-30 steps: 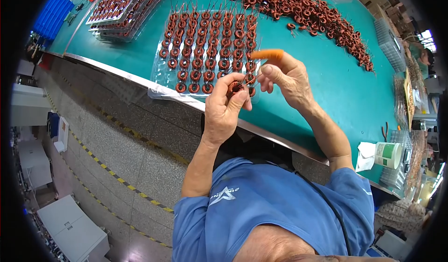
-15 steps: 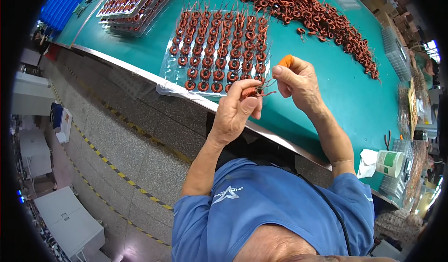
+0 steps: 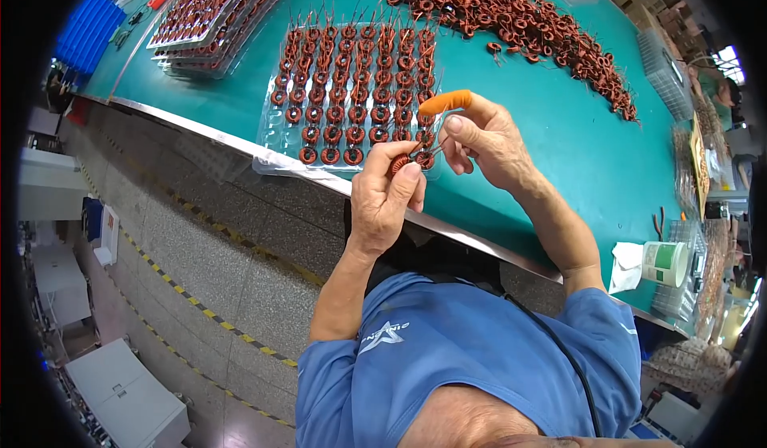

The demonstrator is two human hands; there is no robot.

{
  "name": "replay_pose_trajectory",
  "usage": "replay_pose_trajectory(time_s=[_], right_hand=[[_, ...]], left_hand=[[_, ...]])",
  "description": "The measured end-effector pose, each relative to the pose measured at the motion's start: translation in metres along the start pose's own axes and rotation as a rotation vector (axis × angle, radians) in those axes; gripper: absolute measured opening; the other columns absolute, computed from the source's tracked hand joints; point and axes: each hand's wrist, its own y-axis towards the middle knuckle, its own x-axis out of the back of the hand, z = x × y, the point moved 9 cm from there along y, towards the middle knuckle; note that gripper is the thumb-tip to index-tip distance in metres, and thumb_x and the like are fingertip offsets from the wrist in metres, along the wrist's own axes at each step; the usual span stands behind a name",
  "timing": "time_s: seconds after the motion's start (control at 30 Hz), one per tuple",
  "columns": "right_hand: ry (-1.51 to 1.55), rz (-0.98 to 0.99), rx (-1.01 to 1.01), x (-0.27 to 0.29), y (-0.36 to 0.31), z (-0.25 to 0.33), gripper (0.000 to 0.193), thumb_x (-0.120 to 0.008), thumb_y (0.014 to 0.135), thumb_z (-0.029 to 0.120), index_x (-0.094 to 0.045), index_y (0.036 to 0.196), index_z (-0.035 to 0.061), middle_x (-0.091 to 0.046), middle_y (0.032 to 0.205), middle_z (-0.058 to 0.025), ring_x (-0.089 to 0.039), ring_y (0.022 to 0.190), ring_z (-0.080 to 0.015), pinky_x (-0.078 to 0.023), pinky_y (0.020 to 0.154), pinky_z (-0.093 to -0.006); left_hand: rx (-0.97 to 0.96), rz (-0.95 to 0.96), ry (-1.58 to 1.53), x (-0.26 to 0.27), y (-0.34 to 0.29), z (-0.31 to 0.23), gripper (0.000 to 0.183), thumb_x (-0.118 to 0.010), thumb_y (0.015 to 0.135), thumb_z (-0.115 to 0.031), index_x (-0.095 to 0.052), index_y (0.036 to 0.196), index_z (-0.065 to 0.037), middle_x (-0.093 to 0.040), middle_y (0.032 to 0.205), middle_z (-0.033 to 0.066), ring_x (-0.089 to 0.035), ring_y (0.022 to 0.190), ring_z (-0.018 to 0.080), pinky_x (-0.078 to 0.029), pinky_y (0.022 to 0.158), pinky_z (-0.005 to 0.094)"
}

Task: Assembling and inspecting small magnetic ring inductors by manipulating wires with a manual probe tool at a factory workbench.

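A small ring coil wound with copper-coloured wire point(image 3: 399, 163) is pinched between the thumb and fingers of my left hand point(image 3: 382, 200), just over the table's near edge. Its thin wire leads stick out to the right, toward my right hand point(image 3: 489, 140). That hand wears an orange finger cot point(image 3: 445, 102) on its index finger, which is stretched out and apart from the thumb. The other fingers curl loosely beside the leads. Behind my left hand lies a clear plastic tray point(image 3: 272, 138) with rows of similar coils, leads pointing up; several pockets at its left are bare.
A large heap of loose coils point(image 3: 511, 18) spreads over the green table point(image 3: 551, 128) at the far right. Stacked filled trays point(image 3: 216, 25) stand at the far left, near blue bins point(image 3: 100, 9). A white-green tub point(image 3: 665, 263) and pliers point(image 3: 658, 223) sit at the right.
My right index finger has lifted and straightened away from the thumb. Both hands have shifted slightly left in the picture, as has the whole table scene. The coil stays in my left hand.
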Motion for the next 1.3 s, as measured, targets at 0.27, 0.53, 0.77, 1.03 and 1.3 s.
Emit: replay_pose_trajectory(time_s=[0.27,0.53,0.77,1.03,1.3], right_hand=[[-0.235,-0.183,0.104,0.009,-0.008,0.011,0.024,-0.070,0.088,0.020,-0.066,0.095,-0.0013,-0.065,0.068,-0.0056,-0.061,0.057,-0.0090,-0.047,0.050,-0.0222],[-0.281,-0.330,0.191,0.016,-0.011,0.020,0.026,-0.068,0.090,0.023,-0.065,0.097,-0.0022,-0.066,0.072,-0.0049,-0.060,0.061,-0.0078,-0.048,0.053,-0.0216],[-0.265,-0.198,0.033,0.005,-0.011,0.008,0.028,-0.068,0.090,0.025,-0.065,0.094,-0.0030,-0.064,0.069,-0.0045,-0.059,0.059,-0.0081,-0.047,0.051,-0.0219],[-0.231,-0.111,-0.072,-0.001,-0.007,-0.003,0.027,-0.069,0.089,0.026,-0.065,0.090,-0.0005,-0.064,0.067,-0.0035,-0.059,0.057,-0.0081,-0.046,0.049,-0.0221],[-0.154,-0.036,-0.129,-0.004,-0.005,-0.009,0.026,-0.070,0.088,0.027,-0.065,0.087,0.0013,-0.062,0.066,-0.0029,-0.058,0.054,-0.0097,-0.044,0.048,-0.0226]], left_hand=[[-0.013,-0.086,0.022,-0.005,-0.002,-0.001,0.021,-0.048,0.100,-0.018,-0.051,0.109,0.000,-0.051,0.058,0.0012,-0.047,0.049,0.0079,-0.038,0.047,0.0229],[0.042,-0.155,-0.194,-0.006,0.000,0.005,0.022,-0.046,0.101,-0.020,-0.047,0.108,0.000,-0.050,0.061,0.0031,-0.046,0.049,0.0084,-0.039,0.046,0.0229],[0.042,-0.160,-0.053,0.003,0.002,0.005,0.022,-0.048,0.100,-0.019,-0.047,0.111,0.000,-0.056,0.068,0.0042,-0.052,0.055,0.0089,-0.044,0.052,0.0226],[-0.058,-0.040,0.208,-0.003,0.006,-0.004,0.025,-0.051,0.098,-0.013,-0.046,0.119,-0.001,-0.063,0.082,0.0076,-0.062,0.070,0.0144,-0.051,0.061,0.0291],[-0.265,0.107,0.612,-0.006,0.007,-0.021,0.034,-0.058,0.093,-0.009,-0.042,0.122,-0.001,-0.064,0.094,0.0183,-0.067,0.080,0.0322,-0.053,0.066,0.0375]])
